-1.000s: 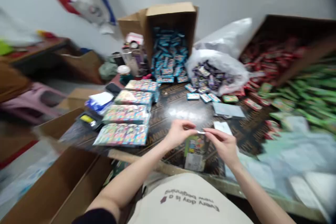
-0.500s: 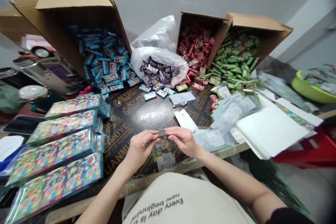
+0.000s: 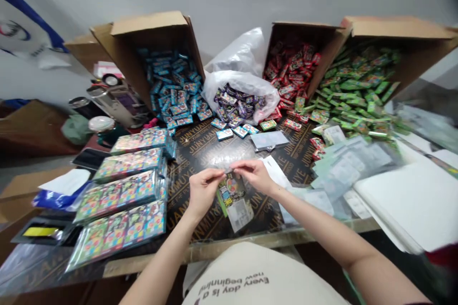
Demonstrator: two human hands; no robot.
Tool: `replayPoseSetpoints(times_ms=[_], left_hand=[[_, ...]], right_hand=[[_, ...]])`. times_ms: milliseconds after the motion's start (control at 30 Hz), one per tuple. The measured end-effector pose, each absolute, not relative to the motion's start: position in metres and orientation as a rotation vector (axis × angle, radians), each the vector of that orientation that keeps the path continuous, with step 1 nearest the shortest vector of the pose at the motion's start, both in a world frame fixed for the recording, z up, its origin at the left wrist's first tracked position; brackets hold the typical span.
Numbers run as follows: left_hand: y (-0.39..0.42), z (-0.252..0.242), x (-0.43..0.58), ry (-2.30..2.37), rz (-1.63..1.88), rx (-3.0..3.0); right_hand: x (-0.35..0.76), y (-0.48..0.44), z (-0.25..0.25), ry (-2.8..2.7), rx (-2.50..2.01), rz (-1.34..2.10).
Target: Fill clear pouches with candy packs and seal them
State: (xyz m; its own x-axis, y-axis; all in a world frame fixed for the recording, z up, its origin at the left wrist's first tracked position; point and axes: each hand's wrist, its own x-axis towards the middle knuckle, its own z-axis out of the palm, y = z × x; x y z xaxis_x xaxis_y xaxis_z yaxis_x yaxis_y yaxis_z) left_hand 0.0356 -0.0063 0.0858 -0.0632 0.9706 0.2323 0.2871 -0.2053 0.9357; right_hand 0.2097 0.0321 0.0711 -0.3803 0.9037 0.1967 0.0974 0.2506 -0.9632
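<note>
A small printed packet (image 3: 236, 200), apparently in clear plastic, hangs between my hands just above the black table near its front edge. My left hand (image 3: 203, 191) is closed, with thumb and forefinger pinching the packet's top left edge. At the top right edge, my right hand (image 3: 255, 177) is also closed in a pinch. Both sets of fingertips sit close together, and the strip between them is blurred. Beyond the hands lie a folded white card (image 3: 275, 171) and a clear flat pouch (image 3: 269, 140).
Piles of printed packs (image 3: 123, 219) stand at left. Tilted cartons at the back spill blue (image 3: 179, 90), red (image 3: 293, 76) and green (image 3: 365, 86) small boxes; purple ones (image 3: 238, 102) fill a plastic bag. Clear sleeves (image 3: 343, 167) and white cards (image 3: 404, 195) lie at right.
My view has swung left, so the scene sits further right. My hands still pinch the packet's top edge, and more of its printed face now shows below them.
</note>
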Motion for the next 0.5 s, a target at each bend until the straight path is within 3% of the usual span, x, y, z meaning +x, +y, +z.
replayPoseSetpoints(times_ms=[133,267,400,500], left_hand=[[-0.008,0.060,0.012,1.670,1.555,1.162],[-0.029,0.023,-0.015,1.890,1.358,1.127],[-0.038,0.008,-0.023,2.039,1.205,1.468],[-0.023,0.014,-0.014,1.849,1.207,1.464]], right_hand=[[0.173,0.098,0.064,-1.945,-0.937,0.971],[0.153,0.162,0.042,-2.291,-1.314,0.521],[0.151,0.198,0.027,-2.382,-1.347,0.522],[0.148,0.197,0.028,-2.411,-1.280,0.644]])
